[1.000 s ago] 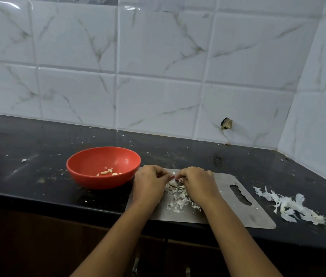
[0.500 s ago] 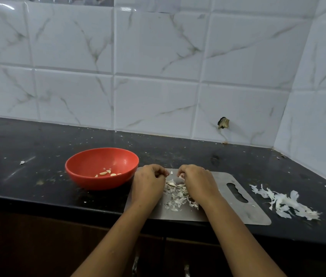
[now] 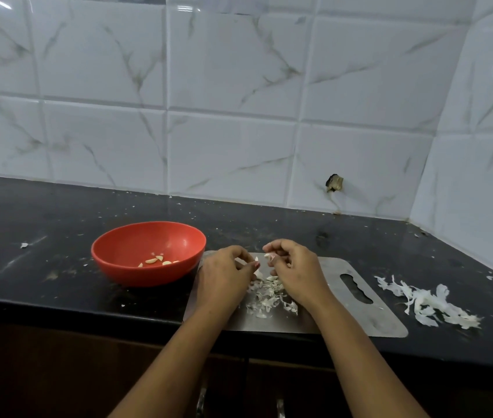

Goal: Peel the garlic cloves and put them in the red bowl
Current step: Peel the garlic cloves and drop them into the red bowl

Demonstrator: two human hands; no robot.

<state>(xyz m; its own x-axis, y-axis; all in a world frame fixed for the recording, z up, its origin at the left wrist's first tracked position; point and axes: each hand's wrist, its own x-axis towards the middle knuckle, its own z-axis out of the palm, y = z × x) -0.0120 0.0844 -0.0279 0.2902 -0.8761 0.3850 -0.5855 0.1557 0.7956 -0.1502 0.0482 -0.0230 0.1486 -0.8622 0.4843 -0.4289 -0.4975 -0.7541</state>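
Head view: a black tabletop runs across the middle of the frame below a wall of white marbled tiles. In the lower centre lies a steel cutting board with a slot handle at its right end.

Both forearms reach up from the bottom edge to hands above the board's upper left part. The right hand has its grip closed in a pinch, fingertips and thumb around a small garlic clove held just above the board. The left hand sits just left of it with fingers curled and tips pointing toward the clove. A gap shows between the two hands, and I cannot tell whether the left grip holds a shred of skin or nothing.

Below and between the hands, peel scraps lie scattered on the board.

The red bowl stands on the tabletop left of centre, just beside the board's left edge, with a few peeled cloves at its bottom.

At the lower right, off the board, lies a loose pile of white skins. Small flecks dot the tabletop.
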